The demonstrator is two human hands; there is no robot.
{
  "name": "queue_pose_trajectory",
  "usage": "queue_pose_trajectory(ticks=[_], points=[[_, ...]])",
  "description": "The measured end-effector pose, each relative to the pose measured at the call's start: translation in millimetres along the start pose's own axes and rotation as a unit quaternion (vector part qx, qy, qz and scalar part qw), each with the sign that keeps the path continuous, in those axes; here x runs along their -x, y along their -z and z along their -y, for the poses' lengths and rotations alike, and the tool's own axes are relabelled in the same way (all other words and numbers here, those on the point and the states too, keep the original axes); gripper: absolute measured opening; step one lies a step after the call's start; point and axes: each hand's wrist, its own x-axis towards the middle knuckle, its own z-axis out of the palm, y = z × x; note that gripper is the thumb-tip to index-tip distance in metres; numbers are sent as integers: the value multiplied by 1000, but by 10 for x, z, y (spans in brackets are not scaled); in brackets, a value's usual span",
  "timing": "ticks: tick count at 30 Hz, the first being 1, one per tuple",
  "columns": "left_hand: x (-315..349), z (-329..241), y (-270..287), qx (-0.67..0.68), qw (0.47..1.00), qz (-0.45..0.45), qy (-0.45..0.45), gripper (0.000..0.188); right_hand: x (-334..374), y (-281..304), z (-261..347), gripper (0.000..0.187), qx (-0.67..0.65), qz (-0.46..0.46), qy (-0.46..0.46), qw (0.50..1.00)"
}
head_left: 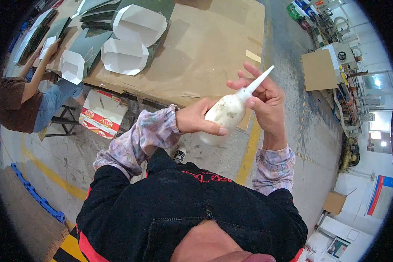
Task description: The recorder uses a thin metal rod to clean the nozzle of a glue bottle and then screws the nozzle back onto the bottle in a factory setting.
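Observation:
A white squeeze bottle (227, 111) with a long pointed nozzle (262, 78) is held in front of my chest, tilted so its tip points up and right. Grey smudges mark its side. My left hand (195, 118) is closed round the bottle's body, thumb across the near side; its other fingers are mostly hidden behind. At the bottle's neck, my right hand (269, 102) has its thumb against the collar and fingers curled behind the nozzle, the upper fingers lifted. Both wrists wear patterned sleeve covers.
Beyond my hands stands a large brown-covered table (209, 48). White-and-green folded card boxes (125, 56) lie on its left part. At far left a seated person (22, 102) handles a white piece. A red-and-white carton (102, 114) stands below the table edge. Machinery (340, 61) lines the right.

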Motion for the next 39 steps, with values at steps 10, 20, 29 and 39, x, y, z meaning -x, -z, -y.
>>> queue_pose_trajectory(ticks=[10,20,29,39], points=[[32,-22,-15,-137,986,-94,-13,56,44,-12,-83,55,38,-37,32,998],[28,-51,-86,-107,992,-60,5,54,148,5,42,48,44,-51,-29,997],[18,138,-16,34,997,66,22,53,152,113,36,45,0,33,-7,999],[49,51,-73,-32,999,20,-15,54,82,148,16,44,51,69,29,996]])
